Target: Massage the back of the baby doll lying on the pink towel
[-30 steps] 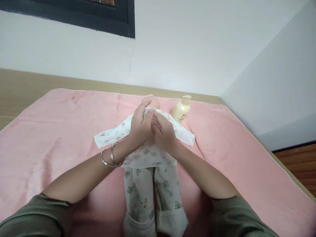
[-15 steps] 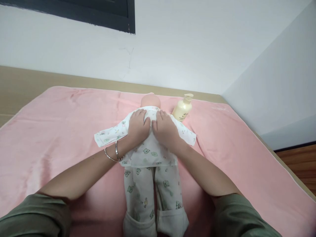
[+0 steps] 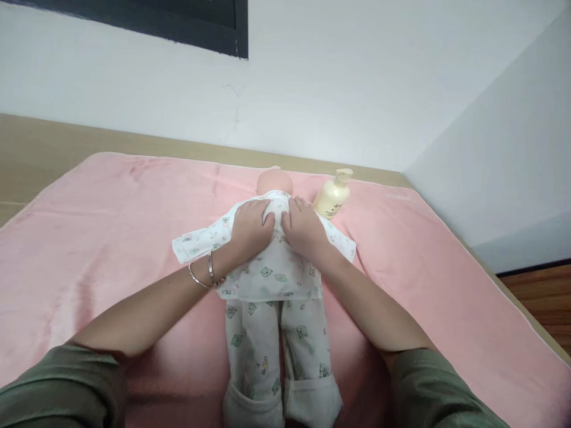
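A baby doll (image 3: 275,181) lies stretched out with its bald head away from me, dressed in a white printed top (image 3: 279,279) and matching trousers (image 3: 256,351). My left hand (image 3: 252,226) rests flat on the upper left of the top, thumb pointing inward. On the upper right my right hand (image 3: 306,229) lies the same way, its fingers toward the shoulder. Neither hand grips anything. A cream pump bottle (image 3: 333,196) leans beside the doll's right-hand shoulder, just beyond my right fingers.
The doll lies on a pink blanket (image 3: 129,238) spread over a pale wooden surface (image 3: 40,139). A white wall (image 3: 321,89) rises behind, with a dark frame (image 3: 214,35) at upper left. Brown wood (image 3: 544,300) shows at the right edge.
My right hand has shifted slightly outward to the right, so the gap between the two thumbs is a little wider. The view has moved slightly; the doll and bottle stay in place.
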`<state>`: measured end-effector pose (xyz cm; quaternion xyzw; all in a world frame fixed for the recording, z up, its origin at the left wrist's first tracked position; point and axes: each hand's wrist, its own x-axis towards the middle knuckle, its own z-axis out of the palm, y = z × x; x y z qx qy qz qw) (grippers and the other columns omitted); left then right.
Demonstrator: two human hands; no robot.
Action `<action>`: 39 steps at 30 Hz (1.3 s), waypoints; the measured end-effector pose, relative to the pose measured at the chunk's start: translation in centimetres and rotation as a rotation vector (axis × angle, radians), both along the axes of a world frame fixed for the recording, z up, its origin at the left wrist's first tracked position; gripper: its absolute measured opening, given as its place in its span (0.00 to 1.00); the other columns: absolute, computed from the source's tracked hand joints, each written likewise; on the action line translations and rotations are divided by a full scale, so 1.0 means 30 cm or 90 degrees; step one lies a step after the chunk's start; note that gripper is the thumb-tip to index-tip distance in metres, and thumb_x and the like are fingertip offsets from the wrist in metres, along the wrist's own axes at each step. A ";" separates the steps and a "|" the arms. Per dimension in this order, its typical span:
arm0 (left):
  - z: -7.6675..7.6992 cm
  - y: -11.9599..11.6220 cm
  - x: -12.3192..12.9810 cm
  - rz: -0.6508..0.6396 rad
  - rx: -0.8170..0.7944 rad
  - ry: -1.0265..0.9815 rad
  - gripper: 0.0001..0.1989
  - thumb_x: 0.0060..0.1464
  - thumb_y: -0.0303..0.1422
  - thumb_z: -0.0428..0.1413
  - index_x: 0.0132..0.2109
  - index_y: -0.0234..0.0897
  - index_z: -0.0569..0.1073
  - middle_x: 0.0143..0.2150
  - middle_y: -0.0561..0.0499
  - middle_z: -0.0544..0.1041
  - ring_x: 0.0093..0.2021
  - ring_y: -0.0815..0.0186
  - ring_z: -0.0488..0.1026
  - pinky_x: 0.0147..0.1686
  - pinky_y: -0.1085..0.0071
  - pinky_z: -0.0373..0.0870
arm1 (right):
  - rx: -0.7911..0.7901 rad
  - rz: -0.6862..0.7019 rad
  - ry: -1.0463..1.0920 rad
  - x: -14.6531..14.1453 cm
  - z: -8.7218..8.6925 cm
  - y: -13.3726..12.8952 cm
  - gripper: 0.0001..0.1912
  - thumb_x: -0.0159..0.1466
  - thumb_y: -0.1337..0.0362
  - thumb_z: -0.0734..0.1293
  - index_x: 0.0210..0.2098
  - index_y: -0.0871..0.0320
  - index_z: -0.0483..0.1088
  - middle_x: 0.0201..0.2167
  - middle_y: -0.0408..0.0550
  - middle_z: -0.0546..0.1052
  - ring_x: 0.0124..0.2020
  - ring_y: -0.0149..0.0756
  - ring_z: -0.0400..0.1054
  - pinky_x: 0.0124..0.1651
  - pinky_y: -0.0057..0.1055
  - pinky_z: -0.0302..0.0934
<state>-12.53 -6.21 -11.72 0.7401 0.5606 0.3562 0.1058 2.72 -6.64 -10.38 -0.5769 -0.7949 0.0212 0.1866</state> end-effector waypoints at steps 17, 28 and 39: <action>-0.061 -0.003 0.004 0.087 0.025 -0.080 0.24 0.59 0.37 0.46 0.57 0.32 0.73 0.60 0.38 0.77 0.61 0.51 0.71 0.66 0.51 0.65 | -0.085 -0.040 0.004 0.009 0.025 0.011 0.35 0.73 0.56 0.54 0.70 0.79 0.54 0.71 0.73 0.58 0.74 0.58 0.51 0.74 0.56 0.47; -0.085 -0.003 -0.001 0.045 0.039 -0.048 0.26 0.62 0.34 0.40 0.60 0.31 0.72 0.64 0.39 0.74 0.66 0.53 0.68 0.70 0.50 0.61 | -0.050 0.089 0.027 -0.028 0.005 -0.016 0.31 0.72 0.64 0.51 0.70 0.72 0.57 0.74 0.64 0.56 0.76 0.52 0.46 0.76 0.56 0.43; -0.036 0.004 -0.009 0.037 0.015 0.071 0.24 0.65 0.35 0.40 0.58 0.27 0.70 0.56 0.33 0.76 0.57 0.47 0.72 0.60 0.49 0.68 | 0.092 0.073 -0.038 -0.076 -0.010 -0.121 0.28 0.71 0.66 0.53 0.66 0.74 0.62 0.69 0.69 0.64 0.73 0.56 0.53 0.75 0.53 0.48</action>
